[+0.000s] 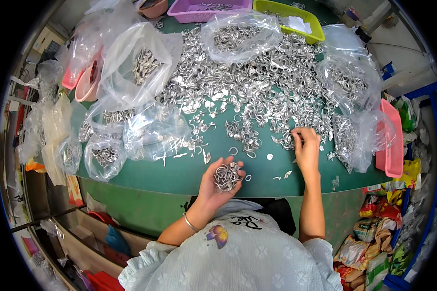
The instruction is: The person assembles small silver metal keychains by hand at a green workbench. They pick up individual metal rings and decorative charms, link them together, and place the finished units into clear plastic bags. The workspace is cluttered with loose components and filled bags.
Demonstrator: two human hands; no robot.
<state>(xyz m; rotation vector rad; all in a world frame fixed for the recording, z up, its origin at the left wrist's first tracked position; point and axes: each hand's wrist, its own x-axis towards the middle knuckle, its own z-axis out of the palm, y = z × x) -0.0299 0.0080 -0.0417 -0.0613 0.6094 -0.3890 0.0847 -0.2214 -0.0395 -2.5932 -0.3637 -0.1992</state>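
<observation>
My left hand [212, 186] is cupped, palm up, just off the near edge of the table. It holds a heap of silver-coloured metal rings [226, 177]. Farther right, my right hand [307, 149] reaches down to the near side of a wide spread of small metal pieces [257, 87], rings and flat shapes among them. Its thumb and fingertips come together over the pieces; whatever is between them is too small to make out. Between the hands lie a few stray bits, including a small round disc [270, 156] and a leaf-shaped piece [288, 174].
Clear plastic bags of metal pieces [140, 68] crowd the left side of the green table [145, 182], with more bags [347, 92] at right. A purple basin [182, 13] and a yellow-green basin [318, 30] stand at the back. A pink tray [392, 140] leans at the right edge.
</observation>
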